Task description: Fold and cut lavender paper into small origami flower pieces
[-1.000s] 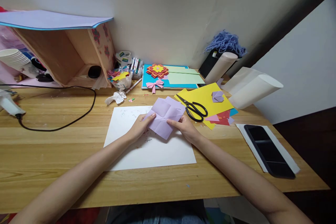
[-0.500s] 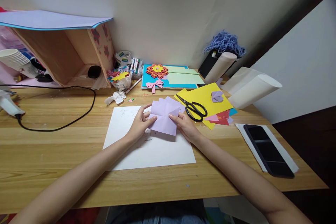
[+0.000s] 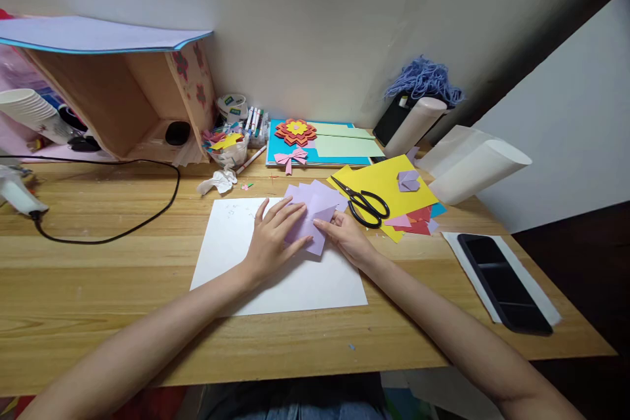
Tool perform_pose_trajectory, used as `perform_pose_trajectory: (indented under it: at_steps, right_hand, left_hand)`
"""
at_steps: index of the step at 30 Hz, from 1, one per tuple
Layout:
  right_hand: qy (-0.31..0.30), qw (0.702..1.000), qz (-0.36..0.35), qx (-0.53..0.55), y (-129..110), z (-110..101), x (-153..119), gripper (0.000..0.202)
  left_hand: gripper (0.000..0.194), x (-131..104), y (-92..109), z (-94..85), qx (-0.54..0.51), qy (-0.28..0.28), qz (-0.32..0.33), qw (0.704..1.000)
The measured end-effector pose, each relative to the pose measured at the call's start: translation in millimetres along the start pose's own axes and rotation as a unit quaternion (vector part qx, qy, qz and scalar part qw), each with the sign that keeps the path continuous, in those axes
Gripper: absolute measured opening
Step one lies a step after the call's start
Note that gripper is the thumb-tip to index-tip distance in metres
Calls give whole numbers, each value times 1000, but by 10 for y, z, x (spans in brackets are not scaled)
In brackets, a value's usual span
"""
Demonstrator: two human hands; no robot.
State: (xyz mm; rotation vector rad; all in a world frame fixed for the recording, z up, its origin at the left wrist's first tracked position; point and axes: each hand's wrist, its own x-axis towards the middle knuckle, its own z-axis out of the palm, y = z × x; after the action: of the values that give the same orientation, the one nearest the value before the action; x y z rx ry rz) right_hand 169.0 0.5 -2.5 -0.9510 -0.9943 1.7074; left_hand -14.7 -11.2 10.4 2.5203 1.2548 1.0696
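A creased square of purple paper is over the white sheet. My right hand pinches its right edge between thumb and fingers. Across its left part lies my left hand, fingers stretched out and spread, covering that side of the square. More purple paper shows just behind the square, its edges fanned out. Black-handled scissors rest to the right of my right hand, on yellow paper.
A folded purple piece sits on the yellow paper, with red scraps beside it. A phone lies at the right. At the left are a glue gun and its black cord. A paper flower lies at the back.
My left hand has let go of the paper's left edge and spread flat over it. The square has tilted and sunk slightly, while my right hand keeps its pinch.
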Motion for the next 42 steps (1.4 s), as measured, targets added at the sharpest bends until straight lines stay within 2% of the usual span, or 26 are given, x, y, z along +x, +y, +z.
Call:
perform_pose_trajectory:
  at_steps: [8,17,25,34,38,42]
  right_hand:
    - [-32,999,3,14,-38,40,-32,45]
    - [-26,999,-5,17,-19,50,-25,42]
    - [-18,999,-47,-13,56,46,-23,41]
    - [20,981,-181,-68,43,143,-129,56]
    - [38,961,-236,-136,58,149,-155,51]
    - [61,949,-248,-185,44,139,-154,41]
  left_hand:
    - [31,-5,-36,17,-4,3,10,1000]
    - [21,-3,-25,25,-3,19,22,1000]
    - [12,-1,-2,13,10,48,39,998]
    - [10,-17,-2,8,43,64,45,996]
    - [12,-13,12,-8,47,65,38,996]
    - [13,-14,14,-13,49,81,41,995]
